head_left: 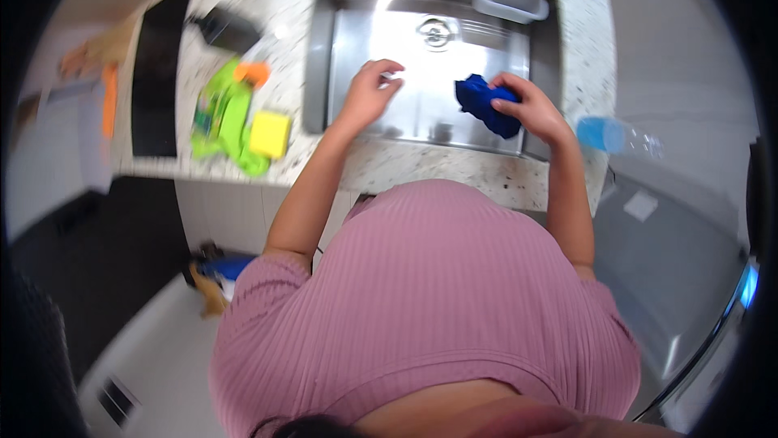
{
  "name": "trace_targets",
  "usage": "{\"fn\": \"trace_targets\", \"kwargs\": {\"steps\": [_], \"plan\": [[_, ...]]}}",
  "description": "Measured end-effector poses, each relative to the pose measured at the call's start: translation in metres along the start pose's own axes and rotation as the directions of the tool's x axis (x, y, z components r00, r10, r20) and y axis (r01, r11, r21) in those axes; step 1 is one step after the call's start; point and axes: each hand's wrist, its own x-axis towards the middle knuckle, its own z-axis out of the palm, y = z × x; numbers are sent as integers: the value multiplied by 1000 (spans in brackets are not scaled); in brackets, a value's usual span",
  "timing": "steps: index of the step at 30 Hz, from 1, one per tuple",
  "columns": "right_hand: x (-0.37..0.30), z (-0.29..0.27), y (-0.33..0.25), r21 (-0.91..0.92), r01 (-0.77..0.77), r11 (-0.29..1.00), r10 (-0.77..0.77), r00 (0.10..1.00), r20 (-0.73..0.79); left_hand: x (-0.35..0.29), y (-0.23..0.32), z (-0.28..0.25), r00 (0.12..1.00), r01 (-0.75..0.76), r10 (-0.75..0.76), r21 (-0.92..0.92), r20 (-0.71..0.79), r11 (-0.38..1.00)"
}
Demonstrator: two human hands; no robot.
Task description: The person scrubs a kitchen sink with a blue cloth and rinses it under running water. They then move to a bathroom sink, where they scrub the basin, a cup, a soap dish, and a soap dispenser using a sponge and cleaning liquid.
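Observation:
Over the right side of the steel sink [340, 49], my right hand [535, 110] is closed on a crumpled dark blue cloth [490, 106]. The cloth hangs above the basin floor, pinched between thumb and fingers. My left hand [374, 89] hovers over the left part of the basin. Its fingers are bent, with a gap between thumb and forefinger, and I see nothing held in it. The round drain [437, 32] lies beyond both hands.
On the left counter lie a lime green cloth [235, 118], a yellow sponge [270, 134], an orange item [253, 74] and a dark bottle [228, 29]. A bottle of blue liquid [601, 135] is at the right edge. A clear tub [509, 0] sits in the sink's far right corner.

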Motion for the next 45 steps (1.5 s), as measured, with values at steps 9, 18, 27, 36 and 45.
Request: {"fn": "trace_targets", "kwargs": {"steps": [9,18,27,36,45], "plan": [[-61,39,-45,-224,179,958,-174,984,40,-91,-17,-188,679,408,246,635,-691,657],[-57,88,-92,-38,364,931,-348,911,220,-90,-85,-281,760,599,-167,579,-628,552],[-25,174,-80,-289,533,796,-427,831,357,-106,55,-176,991,-133,52,-815,-126,564],[-9,148,-76,131,623,771,-575,771,-274,-71,25,-85,961,107,-271,-838,-50,535],[21,119,-115,371,567,735,-360,790,-496,-50,99,7,942,-181,-39,-601,-334,779]]}}
